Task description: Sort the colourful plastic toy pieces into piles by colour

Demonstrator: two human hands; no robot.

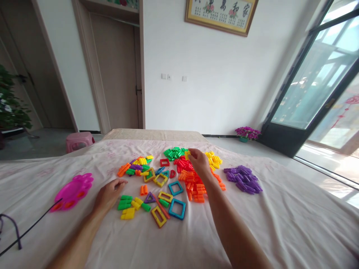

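My right hand (199,160) is closed on a yellow toy block (187,154), held above the far side of the piles. Around it lie heaps of green (175,153), red (183,163), orange (195,184) and yellow tube-shaped blocks (214,160). My left hand (112,189) hovers or rests over the cloth at left, its fingers curled together with nothing visible in them. Beyond its fingertips is a mixed-colour pile (137,166); nearer me lie loose green blocks (125,202) and yellow ones (128,213).
Frame-shaped pieces, among them a blue square (177,208) and a yellow rectangle (158,216), lie mid-table. Purple blocks (243,179) form a heap at right. A pink plate (71,190) and a black cable (30,226) are at left. A patterned cloth (280,224) covers the table.
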